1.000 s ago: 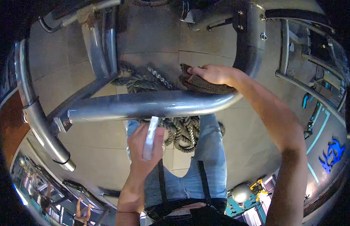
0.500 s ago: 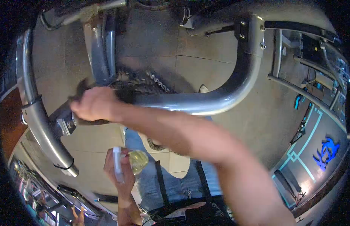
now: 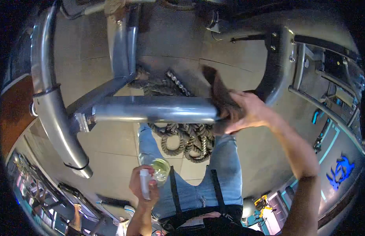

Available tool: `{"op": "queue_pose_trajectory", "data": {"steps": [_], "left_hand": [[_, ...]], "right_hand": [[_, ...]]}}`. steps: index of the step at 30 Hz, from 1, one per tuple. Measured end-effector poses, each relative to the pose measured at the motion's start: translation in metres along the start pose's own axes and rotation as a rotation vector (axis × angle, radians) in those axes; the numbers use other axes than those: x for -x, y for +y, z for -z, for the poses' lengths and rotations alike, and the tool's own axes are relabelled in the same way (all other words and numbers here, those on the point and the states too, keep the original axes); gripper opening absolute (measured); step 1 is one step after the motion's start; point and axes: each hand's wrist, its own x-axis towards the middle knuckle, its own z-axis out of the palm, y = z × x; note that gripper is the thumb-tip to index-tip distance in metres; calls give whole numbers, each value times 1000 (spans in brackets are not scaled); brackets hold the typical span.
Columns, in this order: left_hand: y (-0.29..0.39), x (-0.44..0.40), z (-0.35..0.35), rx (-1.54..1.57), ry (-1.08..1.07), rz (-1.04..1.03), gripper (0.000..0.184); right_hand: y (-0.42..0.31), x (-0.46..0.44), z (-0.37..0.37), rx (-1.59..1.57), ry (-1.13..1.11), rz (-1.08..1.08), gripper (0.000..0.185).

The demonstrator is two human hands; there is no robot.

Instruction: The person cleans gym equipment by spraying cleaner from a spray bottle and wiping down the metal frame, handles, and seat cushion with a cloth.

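My right hand (image 3: 251,112) grips a dark brown cloth (image 3: 225,98), wrapped over the thick metal tube (image 3: 155,109) of a gym machine. One end of the cloth sticks up above the tube. Lower down, at my left thigh, my left hand (image 3: 141,185) is closed around a clear spray bottle (image 3: 161,171). The bottle has a white spray head (image 3: 144,183) and yellowish liquid inside. Its trigger is partly hidden by my fingers.
Below the tube, a heavy coiled rope (image 3: 190,141) lies on the tiled floor between my legs. A chain (image 3: 177,83) shows behind the tube. An upright metal post (image 3: 53,122) stands at left, and a curved frame tube (image 3: 278,74) at right.
My right hand has moved right along the tube with the cloth, from its left end to near the bend. My left hand and the spray bottle appear slightly lower and farther right.
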Motion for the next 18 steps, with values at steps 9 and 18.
{"op": "queue_pose_trajectory", "data": {"steps": [9, 18], "left_hand": [[-38, 27, 19, 64, 10, 46, 47], [-27, 11, 37, -60, 76, 131, 69]], "right_hand": [[-96, -129, -6, -365, -264, 30, 110], [-260, -250, -26, -712, 106, 24, 102]]}}
